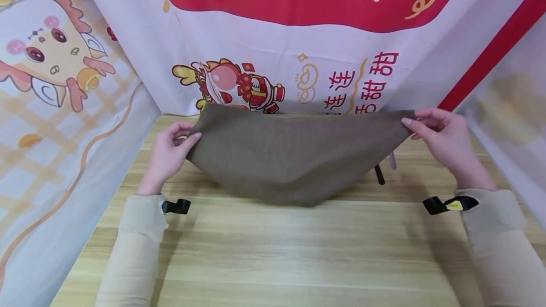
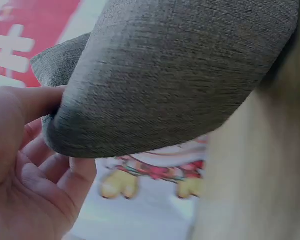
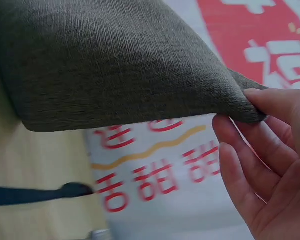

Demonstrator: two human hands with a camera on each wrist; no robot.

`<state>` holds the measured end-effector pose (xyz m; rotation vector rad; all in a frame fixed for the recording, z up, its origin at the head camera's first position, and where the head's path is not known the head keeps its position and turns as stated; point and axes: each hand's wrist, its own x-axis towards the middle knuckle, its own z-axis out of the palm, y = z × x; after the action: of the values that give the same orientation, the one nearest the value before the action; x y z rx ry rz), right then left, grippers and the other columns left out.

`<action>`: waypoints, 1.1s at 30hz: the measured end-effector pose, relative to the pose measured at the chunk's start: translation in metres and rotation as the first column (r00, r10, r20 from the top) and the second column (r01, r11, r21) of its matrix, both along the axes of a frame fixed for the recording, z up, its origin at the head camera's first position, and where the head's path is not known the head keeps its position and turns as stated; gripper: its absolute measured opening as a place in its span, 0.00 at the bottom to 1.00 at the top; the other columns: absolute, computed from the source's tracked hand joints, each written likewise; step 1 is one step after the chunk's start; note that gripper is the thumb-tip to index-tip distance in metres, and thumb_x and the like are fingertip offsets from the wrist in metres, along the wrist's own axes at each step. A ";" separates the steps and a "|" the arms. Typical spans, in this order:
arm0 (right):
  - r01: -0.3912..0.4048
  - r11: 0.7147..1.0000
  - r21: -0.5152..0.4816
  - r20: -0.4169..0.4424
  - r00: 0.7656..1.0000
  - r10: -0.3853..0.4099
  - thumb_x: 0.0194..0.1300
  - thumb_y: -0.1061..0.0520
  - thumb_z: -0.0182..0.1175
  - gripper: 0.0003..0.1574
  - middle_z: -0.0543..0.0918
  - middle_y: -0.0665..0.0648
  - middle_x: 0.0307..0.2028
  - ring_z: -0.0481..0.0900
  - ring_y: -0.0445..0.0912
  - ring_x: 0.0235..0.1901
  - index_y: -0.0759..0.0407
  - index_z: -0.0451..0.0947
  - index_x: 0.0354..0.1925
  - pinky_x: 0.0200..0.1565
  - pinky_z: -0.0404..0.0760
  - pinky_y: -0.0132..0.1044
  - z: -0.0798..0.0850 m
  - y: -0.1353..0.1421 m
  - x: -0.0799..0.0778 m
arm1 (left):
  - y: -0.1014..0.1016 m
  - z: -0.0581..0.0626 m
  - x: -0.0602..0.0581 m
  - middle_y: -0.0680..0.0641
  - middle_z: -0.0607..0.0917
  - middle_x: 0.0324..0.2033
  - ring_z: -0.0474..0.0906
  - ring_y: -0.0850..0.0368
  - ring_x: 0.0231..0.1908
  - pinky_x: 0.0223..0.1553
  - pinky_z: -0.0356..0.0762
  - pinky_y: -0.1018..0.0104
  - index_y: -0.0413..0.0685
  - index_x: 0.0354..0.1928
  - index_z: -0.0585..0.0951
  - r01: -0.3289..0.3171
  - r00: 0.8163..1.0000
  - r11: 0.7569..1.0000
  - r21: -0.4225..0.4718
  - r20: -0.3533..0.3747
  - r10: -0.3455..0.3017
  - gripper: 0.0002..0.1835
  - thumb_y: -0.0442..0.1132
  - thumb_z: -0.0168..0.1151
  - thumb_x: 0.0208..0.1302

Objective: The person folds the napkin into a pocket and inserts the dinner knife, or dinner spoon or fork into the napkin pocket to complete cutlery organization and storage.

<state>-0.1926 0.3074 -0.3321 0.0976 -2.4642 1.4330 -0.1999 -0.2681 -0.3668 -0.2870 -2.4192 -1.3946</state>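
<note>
A brownish-grey woven cloth [image 1: 294,155] hangs in a sagging curve between both hands, its lower edge close over the table. My left hand [image 1: 168,153] pinches its left end between thumb and fingers. In the left wrist view, the cloth [image 2: 180,75] bends over the fingers of the left hand [image 2: 40,170]. At the other end, my right hand [image 1: 445,139] pinches the upper right corner. The right wrist view shows the cloth [image 3: 115,65] narrowing to that corner in the right hand [image 3: 275,155], with the lower fingers loosely bent.
A thin black handle [image 1: 380,174] and a greyish one [image 1: 392,161] poke out from behind the cloth at right; their other ends are hidden. The wooden table [image 1: 273,259] meets printed fabric [image 1: 264,46] at the back, with patterned fabric [image 1: 51,155] along the left.
</note>
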 end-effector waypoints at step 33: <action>0.047 0.999 0.019 0.193 0.980 -0.050 0.75 0.49 0.60 0.29 0.82 0.61 0.49 0.77 0.42 0.42 0.71 0.77 0.61 0.41 0.77 0.29 -0.082 -0.046 -0.104 | -0.001 -0.063 -0.083 0.32 0.86 0.46 0.81 0.59 0.38 0.39 0.75 0.70 0.32 0.56 0.78 -0.139 0.941 0.990 0.020 0.315 0.125 0.17 0.39 0.60 0.74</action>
<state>-0.2965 0.2610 -0.4140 -0.1035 -2.6111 1.4672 -0.2831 -0.2690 -0.4302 0.1176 -2.5961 -1.5255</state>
